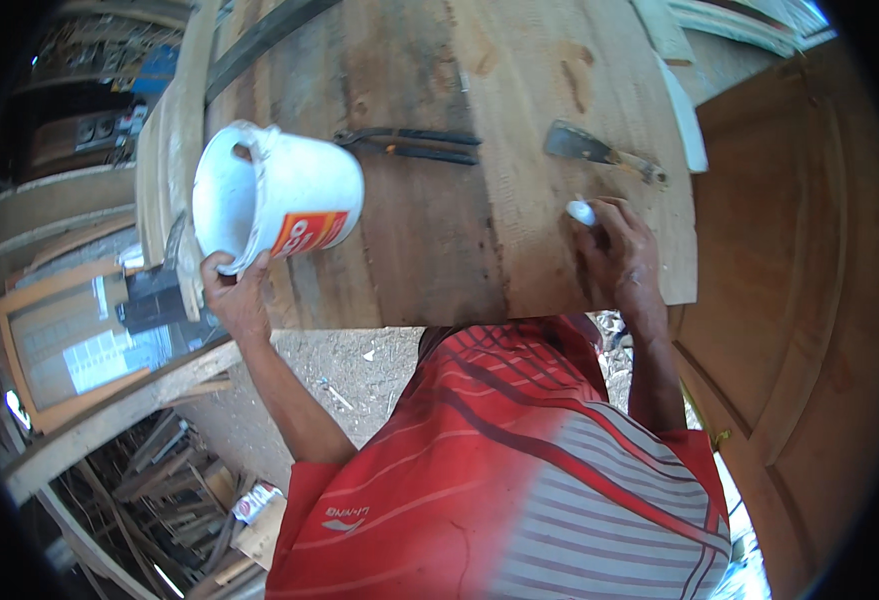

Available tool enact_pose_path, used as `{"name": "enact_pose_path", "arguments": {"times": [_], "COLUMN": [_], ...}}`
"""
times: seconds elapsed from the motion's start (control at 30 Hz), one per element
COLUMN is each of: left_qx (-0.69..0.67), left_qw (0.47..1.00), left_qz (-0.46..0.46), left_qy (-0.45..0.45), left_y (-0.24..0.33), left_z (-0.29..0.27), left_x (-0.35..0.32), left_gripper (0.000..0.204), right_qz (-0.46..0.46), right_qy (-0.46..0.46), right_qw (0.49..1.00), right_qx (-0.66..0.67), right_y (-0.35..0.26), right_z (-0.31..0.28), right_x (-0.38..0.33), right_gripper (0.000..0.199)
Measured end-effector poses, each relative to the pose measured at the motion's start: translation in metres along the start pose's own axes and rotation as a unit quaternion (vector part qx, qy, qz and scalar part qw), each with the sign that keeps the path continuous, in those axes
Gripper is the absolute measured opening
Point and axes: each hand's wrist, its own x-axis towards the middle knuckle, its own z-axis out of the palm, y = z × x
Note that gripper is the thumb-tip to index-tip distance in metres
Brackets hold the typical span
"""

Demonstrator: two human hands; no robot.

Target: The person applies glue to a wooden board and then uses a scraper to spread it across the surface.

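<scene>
My left hand (238,296) grips the rim of a white plastic bucket (324,185) with a red and orange label. The bucket is tilted, its mouth turned to the left, above the left part of a wooden tabletop (409,240). My right hand (619,250) is closed around a small object with a rounded white end (580,212); the rest of it is hidden in the fingers. Just beyond that hand lies a putty knife (599,150) with a worn handle. Dark-handled pincers (414,144) lie to the right of the bucket.
A brown wooden door panel (789,250) stands close on the right. On the left are a wood-framed glass pane (94,345) and a pale beam (124,420). Scrap wood (169,470) is heaped below, at the lower left. A dark strip (264,45) crosses the tabletop's far left.
</scene>
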Motion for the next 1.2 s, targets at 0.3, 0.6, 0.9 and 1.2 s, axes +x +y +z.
{"name": "enact_pose_path", "arguments": {"times": [0.3,0.6,0.9,1.2], "left_qx": [-0.025,-0.023,-0.151,-0.15], "left_qw": [0.995,0.986,0.946,0.909], "left_qz": [0.085,0.144,0.175,0.174], "left_qy": [0.038,-0.076,-0.229,-0.347], "left_y": [0.072,0.094,0.081,0.057], "left_z": [-0.017,0.077,0.141,0.092], "left_x": [0.029,0.121,0.159,0.167], "left_gripper": [0.043,0.056,0.054,0.086], "right_qz": [0.053,-0.039,0.012,0.014], "right_qy": [0.015,-0.011,0.001,-0.05], "right_qw": [0.998,0.999,0.998,0.998], "right_qx": [-0.025,-0.014,-0.062,-0.042], "right_y": [-0.022,-0.112,-0.13,-0.15], "right_z": [0.019,0.069,0.085,0.114], "right_x": [-0.004,-0.008,-0.036,-0.018], "right_gripper": [0.027,0.026,0.024,0.02]}}
